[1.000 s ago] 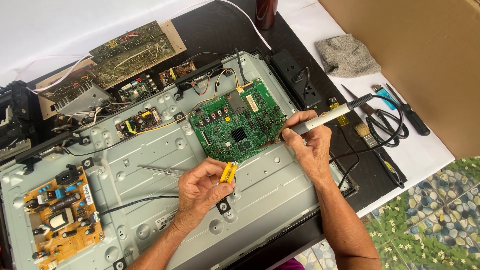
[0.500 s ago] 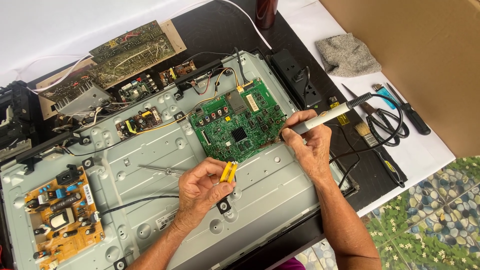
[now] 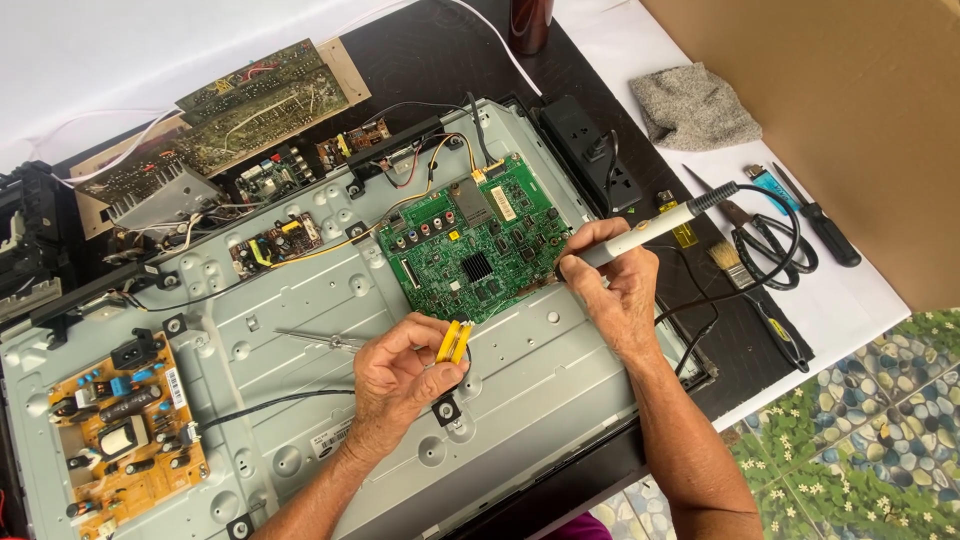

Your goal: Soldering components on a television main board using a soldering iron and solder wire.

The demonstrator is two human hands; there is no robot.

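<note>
Gripping, right hand (image 3: 618,290): closed on soldering iron (image 3: 640,235) at green circuit board (image 3: 478,248).
Left hand (image 3: 400,375): pinching yellow tweezers (image 3: 453,342).
Surroundings: metal chassis (image 3: 300,300), orange board (image 3: 120,425), scissors (image 3: 765,245), brush (image 3: 728,258), cloth (image 3: 692,105).

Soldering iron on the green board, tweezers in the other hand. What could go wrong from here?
1. The right hand holds the iron at the green board's lower right edge, among dense parts; a slip could bridge or scorch neighbours.
2. The iron's cord loops over the scissors and brush; a snag could jerk the tip.
3. The left hand pinches yellow tweezers just below the board, near the hot end; a burn seems possible.
</note>
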